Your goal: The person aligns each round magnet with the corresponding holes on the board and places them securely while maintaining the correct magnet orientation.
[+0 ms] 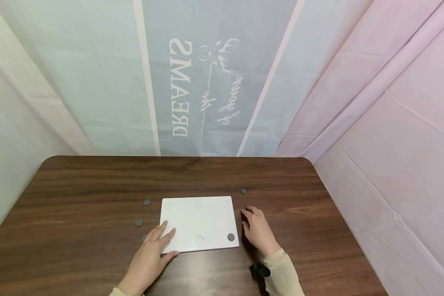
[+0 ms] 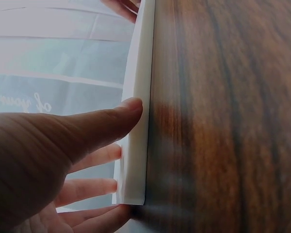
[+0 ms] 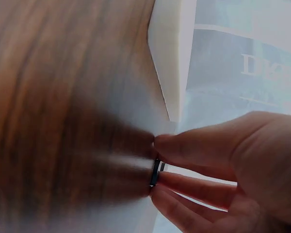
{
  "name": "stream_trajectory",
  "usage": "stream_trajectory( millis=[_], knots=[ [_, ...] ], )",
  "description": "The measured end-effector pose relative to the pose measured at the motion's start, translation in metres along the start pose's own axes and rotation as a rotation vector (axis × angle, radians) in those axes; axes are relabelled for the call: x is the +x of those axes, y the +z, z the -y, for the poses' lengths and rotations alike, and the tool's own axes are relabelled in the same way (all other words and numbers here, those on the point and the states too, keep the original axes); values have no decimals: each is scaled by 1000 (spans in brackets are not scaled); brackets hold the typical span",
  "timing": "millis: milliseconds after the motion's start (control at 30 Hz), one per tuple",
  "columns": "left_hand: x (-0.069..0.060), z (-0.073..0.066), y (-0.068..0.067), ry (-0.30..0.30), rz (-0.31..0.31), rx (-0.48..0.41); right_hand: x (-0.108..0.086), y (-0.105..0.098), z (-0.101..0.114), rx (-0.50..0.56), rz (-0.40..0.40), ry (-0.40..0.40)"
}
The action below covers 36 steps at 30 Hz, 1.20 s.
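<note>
The left hand [image 1: 148,258] lies fingers spread over the near-left corner of the white board [image 1: 203,220] on the table [image 1: 96,185], and just off its right edge the right hand's [image 1: 259,231] fingertips are down at a dark disc [image 3: 154,174], pinched or not, can't tell!

A blue-grey curtain [image 1: 197,82] lettered "DREAMS" is hanging behind a wood-grain table [image 1: 96,185]; pinkish fabric [image 1: 399,144] is flanking its right

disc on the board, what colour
The disc is dark grey; the head view shows it best.
</note>
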<state>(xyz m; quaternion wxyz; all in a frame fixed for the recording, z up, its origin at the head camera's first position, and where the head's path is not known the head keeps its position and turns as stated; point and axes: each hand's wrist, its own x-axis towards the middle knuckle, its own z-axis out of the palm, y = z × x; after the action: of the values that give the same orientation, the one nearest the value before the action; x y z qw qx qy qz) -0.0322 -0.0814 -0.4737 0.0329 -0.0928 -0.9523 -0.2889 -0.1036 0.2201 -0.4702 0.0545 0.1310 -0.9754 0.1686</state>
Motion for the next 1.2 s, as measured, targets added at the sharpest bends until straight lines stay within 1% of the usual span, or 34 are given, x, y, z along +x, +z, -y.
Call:
stream_trajectory(
  millis=[200,467,733,1067,1200],
  knots=[
    [0,0,0,-4,8,4,2,1,-1,3,-38,-2],
    [0,0,0,-3,3,3,5,2,-5,32,-84,-8],
    [0,0,1,0,0,2,6,4,-8,100,-85,37],
    [1,0,1,-2,-2,6,7,4,-8,103,-93,77],
    [-1,1,0,-10,1,-2,7,4,-7,110,-94,89]
  ],
)
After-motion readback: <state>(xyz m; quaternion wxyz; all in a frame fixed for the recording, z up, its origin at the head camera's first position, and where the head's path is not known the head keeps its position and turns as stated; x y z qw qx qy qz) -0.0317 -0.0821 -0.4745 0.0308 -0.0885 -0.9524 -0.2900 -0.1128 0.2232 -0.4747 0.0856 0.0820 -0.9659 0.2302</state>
